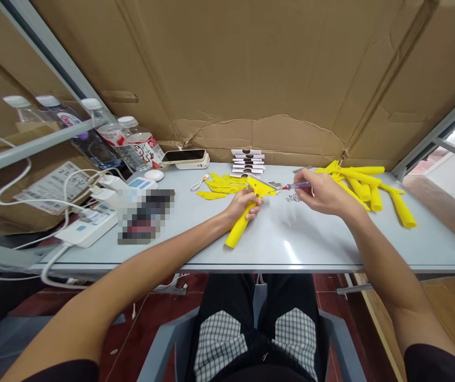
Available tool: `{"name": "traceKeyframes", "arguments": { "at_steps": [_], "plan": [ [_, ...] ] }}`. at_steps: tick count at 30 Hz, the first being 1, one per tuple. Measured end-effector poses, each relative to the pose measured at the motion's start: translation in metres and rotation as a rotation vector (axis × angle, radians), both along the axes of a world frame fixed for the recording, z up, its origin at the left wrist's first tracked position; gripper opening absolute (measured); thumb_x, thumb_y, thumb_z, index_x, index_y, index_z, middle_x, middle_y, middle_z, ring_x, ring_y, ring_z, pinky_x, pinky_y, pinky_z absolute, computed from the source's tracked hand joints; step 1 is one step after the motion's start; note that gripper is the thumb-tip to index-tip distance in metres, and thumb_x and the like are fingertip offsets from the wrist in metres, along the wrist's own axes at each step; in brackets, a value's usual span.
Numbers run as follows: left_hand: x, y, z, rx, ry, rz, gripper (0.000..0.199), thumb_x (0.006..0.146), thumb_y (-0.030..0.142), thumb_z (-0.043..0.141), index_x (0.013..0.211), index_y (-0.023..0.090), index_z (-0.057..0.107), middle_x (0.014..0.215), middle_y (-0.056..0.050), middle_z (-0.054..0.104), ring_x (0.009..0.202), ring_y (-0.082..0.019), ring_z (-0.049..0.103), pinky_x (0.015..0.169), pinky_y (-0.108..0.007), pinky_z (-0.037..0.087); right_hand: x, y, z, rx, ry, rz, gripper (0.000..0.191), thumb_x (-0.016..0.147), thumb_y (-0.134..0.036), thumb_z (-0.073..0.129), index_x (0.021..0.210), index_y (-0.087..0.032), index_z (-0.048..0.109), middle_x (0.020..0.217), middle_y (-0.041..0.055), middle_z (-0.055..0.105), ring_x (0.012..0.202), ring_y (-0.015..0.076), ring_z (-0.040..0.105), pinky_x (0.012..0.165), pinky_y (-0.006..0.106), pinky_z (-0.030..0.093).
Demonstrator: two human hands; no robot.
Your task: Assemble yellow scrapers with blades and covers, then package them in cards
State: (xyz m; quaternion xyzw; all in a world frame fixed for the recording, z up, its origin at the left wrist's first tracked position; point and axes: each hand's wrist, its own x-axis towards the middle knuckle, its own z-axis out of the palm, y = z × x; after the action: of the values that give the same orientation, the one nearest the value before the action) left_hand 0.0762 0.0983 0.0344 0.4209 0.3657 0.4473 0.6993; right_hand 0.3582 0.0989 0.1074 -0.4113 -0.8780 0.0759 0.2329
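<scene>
My left hand (243, 207) is closed around the yellow handle of a scraper (238, 228), its wide head pointing away from me and its handle end towards the table's front edge. In my right hand (323, 192) is a screwdriver (299, 185) with a clear handle, pinched and held nearly level. Its red-collared tip reaches the right side of the scraper's head; whether it sits in a screw is too small to tell. Small dark screws (292, 198) lie loose just below the screwdriver. Beyond my left hand are several flat yellow plates (223, 185).
Yellow scraper handles (375, 197) are piled at the right. A stack of white packets (248, 162) stands at the back, left of which lies a phone (184, 156). A power strip (87, 225) with cables and several bottles (143, 143) occupy the left. Cardboard (251, 69) walls the back.
</scene>
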Motion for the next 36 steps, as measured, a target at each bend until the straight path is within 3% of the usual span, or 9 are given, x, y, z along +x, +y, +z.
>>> {"name": "traceKeyframes", "arguments": {
  "at_steps": [8, 11, 14, 16, 22, 26, 29, 33, 36],
  "plan": [
    [-0.0006, 0.0002, -0.0003, 0.003, 0.004, 0.002, 0.035, 0.059, 0.022, 0.074, 0.089, 0.019, 0.057, 0.074, 0.004, 0.060, 0.046, -0.004, 0.040, 0.034, -0.017, 0.026, -0.0049, -0.0011, 0.0010, 0.077, -0.053, -0.102, 0.026, 0.108, -0.050, 0.060, 0.106, -0.024, 0.065, 0.080, 0.0074, 0.077, 0.071, 0.0267, 0.066, 0.069, 0.036, 0.036],
    [-0.0006, 0.0007, -0.0009, 0.004, 0.003, 0.002, 0.034, 0.059, 0.023, 0.074, 0.088, 0.019, 0.057, 0.073, 0.004, 0.060, 0.045, -0.004, 0.040, 0.034, -0.017, 0.026, -0.0041, -0.0040, 0.0033, 0.034, -0.043, -0.069, 0.027, 0.102, -0.042, 0.064, 0.122, -0.025, 0.059, 0.090, 0.0064, 0.079, 0.072, 0.0264, 0.067, 0.068, 0.035, 0.038],
    [-0.0009, 0.0014, -0.0017, 0.002, 0.002, -0.001, 0.034, 0.058, 0.024, 0.075, 0.087, 0.019, 0.058, 0.073, 0.004, 0.061, 0.045, -0.004, 0.041, 0.034, -0.017, 0.026, -0.0010, -0.0026, 0.0024, 0.029, -0.014, -0.007, 0.015, 0.100, -0.032, 0.062, 0.113, -0.026, 0.056, 0.091, 0.0063, 0.077, 0.072, 0.0251, 0.066, 0.068, 0.035, 0.040],
    [-0.0011, 0.0017, -0.0020, 0.001, 0.000, 0.003, 0.035, 0.057, 0.024, 0.076, 0.088, 0.018, 0.059, 0.073, 0.005, 0.061, 0.045, -0.004, 0.041, 0.034, -0.017, 0.027, 0.0001, 0.0000, 0.0003, 0.027, 0.020, 0.009, 0.009, 0.105, -0.034, 0.061, 0.109, -0.026, 0.058, 0.090, 0.0063, 0.079, 0.074, 0.0249, 0.068, 0.069, 0.035, 0.043],
    [-0.0007, 0.0012, -0.0013, -0.002, 0.000, 0.012, 0.035, 0.056, 0.023, 0.077, 0.087, 0.017, 0.060, 0.073, 0.005, 0.061, 0.045, -0.003, 0.042, 0.034, -0.017, 0.027, -0.0041, -0.0003, -0.0012, 0.077, -0.007, -0.051, 0.023, 0.110, -0.046, 0.058, 0.110, -0.025, 0.067, 0.077, 0.0047, 0.077, 0.065, 0.0241, 0.063, 0.067, 0.035, 0.039],
    [-0.0004, 0.0011, -0.0012, -0.001, 0.003, 0.011, 0.034, 0.056, 0.024, 0.076, 0.084, 0.018, 0.058, 0.073, 0.004, 0.061, 0.045, -0.003, 0.041, 0.034, -0.017, 0.027, -0.0036, -0.0036, 0.0013, 0.015, -0.024, -0.028, 0.019, 0.104, -0.035, 0.062, 0.121, -0.025, 0.059, 0.089, 0.0052, 0.080, 0.070, 0.0246, 0.067, 0.067, 0.035, 0.040],
    [-0.0004, 0.0010, -0.0011, 0.003, 0.001, 0.008, 0.034, 0.057, 0.023, 0.076, 0.086, 0.018, 0.059, 0.073, 0.004, 0.061, 0.045, -0.004, 0.041, 0.034, -0.017, 0.027, -0.0003, -0.0003, 0.0003, 0.026, -0.018, -0.019, 0.012, 0.107, -0.036, 0.060, 0.113, -0.025, 0.061, 0.094, 0.0077, 0.081, 0.077, 0.0260, 0.070, 0.070, 0.036, 0.041],
    [-0.0007, 0.0006, -0.0010, 0.005, -0.001, 0.004, 0.035, 0.058, 0.022, 0.075, 0.090, 0.018, 0.059, 0.074, 0.004, 0.060, 0.046, -0.004, 0.040, 0.034, -0.017, 0.026, 0.0012, 0.0038, -0.0009, 0.074, -0.051, -0.089, 0.026, 0.111, -0.048, 0.056, 0.100, -0.025, 0.063, 0.081, 0.0079, 0.076, 0.071, 0.0257, 0.064, 0.069, 0.036, 0.037],
    [-0.0008, 0.0010, -0.0013, 0.004, -0.004, 0.001, 0.035, 0.060, 0.021, 0.074, 0.091, 0.019, 0.058, 0.074, 0.004, 0.060, 0.046, -0.004, 0.040, 0.034, -0.017, 0.026, -0.0002, 0.0003, 0.0019, 0.017, -0.055, -0.074, 0.020, 0.109, -0.044, 0.060, 0.113, -0.025, 0.062, 0.081, 0.0046, 0.076, 0.070, 0.0248, 0.063, 0.068, 0.035, 0.038]
  ]
}}
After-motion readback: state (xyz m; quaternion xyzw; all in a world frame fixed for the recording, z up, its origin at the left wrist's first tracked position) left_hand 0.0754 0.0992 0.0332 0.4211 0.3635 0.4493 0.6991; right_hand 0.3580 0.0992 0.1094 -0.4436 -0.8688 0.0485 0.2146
